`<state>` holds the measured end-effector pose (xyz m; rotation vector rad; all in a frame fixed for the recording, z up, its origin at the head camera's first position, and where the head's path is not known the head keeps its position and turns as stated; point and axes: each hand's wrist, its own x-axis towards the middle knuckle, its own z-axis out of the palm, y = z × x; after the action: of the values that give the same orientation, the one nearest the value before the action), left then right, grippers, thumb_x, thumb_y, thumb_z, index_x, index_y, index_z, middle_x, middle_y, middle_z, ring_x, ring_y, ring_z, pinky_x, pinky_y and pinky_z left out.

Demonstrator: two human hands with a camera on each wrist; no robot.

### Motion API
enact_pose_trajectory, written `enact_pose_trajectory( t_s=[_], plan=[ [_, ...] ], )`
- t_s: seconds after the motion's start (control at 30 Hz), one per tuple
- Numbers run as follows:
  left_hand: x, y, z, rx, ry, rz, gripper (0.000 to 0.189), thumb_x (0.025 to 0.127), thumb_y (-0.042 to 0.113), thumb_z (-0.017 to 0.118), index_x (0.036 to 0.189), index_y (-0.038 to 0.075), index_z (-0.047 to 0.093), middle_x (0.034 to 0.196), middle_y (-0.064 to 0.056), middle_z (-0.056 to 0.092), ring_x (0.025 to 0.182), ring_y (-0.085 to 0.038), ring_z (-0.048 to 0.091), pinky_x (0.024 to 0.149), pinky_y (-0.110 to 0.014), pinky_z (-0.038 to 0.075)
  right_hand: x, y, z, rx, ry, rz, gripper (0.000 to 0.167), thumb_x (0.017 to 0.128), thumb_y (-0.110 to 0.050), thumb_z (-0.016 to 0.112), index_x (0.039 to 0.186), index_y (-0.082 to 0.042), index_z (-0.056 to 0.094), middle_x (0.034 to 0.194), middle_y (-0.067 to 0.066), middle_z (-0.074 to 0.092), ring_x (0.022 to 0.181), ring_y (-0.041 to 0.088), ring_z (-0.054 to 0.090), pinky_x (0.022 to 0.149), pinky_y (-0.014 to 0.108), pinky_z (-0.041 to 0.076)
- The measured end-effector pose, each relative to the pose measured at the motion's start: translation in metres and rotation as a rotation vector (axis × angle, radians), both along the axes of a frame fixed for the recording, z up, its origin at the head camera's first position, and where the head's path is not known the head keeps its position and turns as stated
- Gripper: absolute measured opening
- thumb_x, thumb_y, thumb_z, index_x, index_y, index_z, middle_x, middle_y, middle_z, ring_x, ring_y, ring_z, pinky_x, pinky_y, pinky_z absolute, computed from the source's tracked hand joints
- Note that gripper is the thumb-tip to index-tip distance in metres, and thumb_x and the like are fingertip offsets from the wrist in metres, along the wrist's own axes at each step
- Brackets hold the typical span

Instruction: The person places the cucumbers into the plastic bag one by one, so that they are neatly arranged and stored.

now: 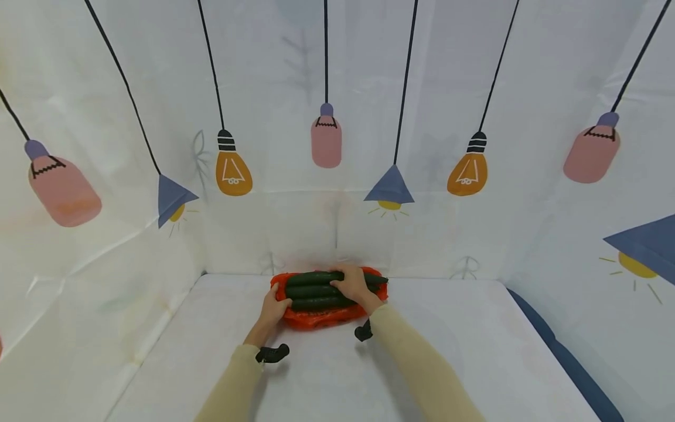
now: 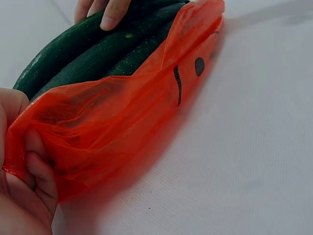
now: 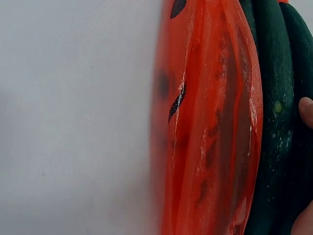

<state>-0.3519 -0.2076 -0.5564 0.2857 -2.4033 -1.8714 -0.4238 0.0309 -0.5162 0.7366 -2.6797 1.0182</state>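
Observation:
Three long dark green cucumbers lie side by side in an opened red plastic bag at the back of the white table: a far cucumber, a middle one and a near one. My left hand grips the bag's left end, fingers curled round its edge in the left wrist view. Reaching over from the right, my right hand holds the far cucumber between thumb and fingers. Black marks show on the bag's near side in both wrist views.
The white tabletop runs from me to a white sheet wall printed with hanging lamps, right behind the bag. Similar walls stand left and right. Dark blue material lines the right edge. Black wrist devices sit at both wrists.

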Motion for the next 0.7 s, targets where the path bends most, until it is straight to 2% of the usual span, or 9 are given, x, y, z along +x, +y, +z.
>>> enact_pose_trajectory(
  t_s=[0.27, 0.43, 0.7],
  plan=[
    [-0.0006, -0.0004, -0.0021, -0.013, 0.022, 0.005, 0.079, 0.081, 0.000, 0.053, 0.151, -0.006, 0.019, 0.152, -0.027, 0.026, 0.134, -0.037, 0.031, 0.112, -0.052, 0.024, -0.0003, 0.0019, -0.0005, 0.042, -0.002, 0.028, 0.028, 0.085, -0.022, 0.076, 0.113, -0.018, 0.072, 0.115, -0.002, 0.067, 0.111, 0.020, 0.059, 0.098, 0.041, 0.044],
    [-0.0020, -0.0020, -0.0023, -0.016, 0.011, 0.012, 0.080, 0.080, 0.000, 0.054, 0.152, -0.005, 0.019, 0.152, -0.027, 0.027, 0.133, -0.037, 0.031, 0.111, -0.052, 0.025, -0.0006, -0.0013, 0.0017, 0.043, -0.062, -0.001, 0.024, 0.087, -0.029, 0.074, 0.110, -0.021, 0.072, 0.115, -0.004, 0.067, 0.113, 0.020, 0.057, 0.103, 0.041, 0.039],
    [0.0015, -0.0029, 0.0001, -0.020, 0.016, 0.003, 0.078, 0.082, 0.000, 0.054, 0.151, -0.006, 0.019, 0.152, -0.028, 0.027, 0.132, -0.038, 0.032, 0.111, -0.052, 0.026, 0.0053, -0.0057, -0.0043, -0.020, -0.039, -0.030, 0.022, 0.082, -0.022, 0.079, 0.103, -0.019, 0.073, 0.112, -0.001, 0.067, 0.113, 0.025, 0.056, 0.104, 0.053, 0.034]
  ],
)
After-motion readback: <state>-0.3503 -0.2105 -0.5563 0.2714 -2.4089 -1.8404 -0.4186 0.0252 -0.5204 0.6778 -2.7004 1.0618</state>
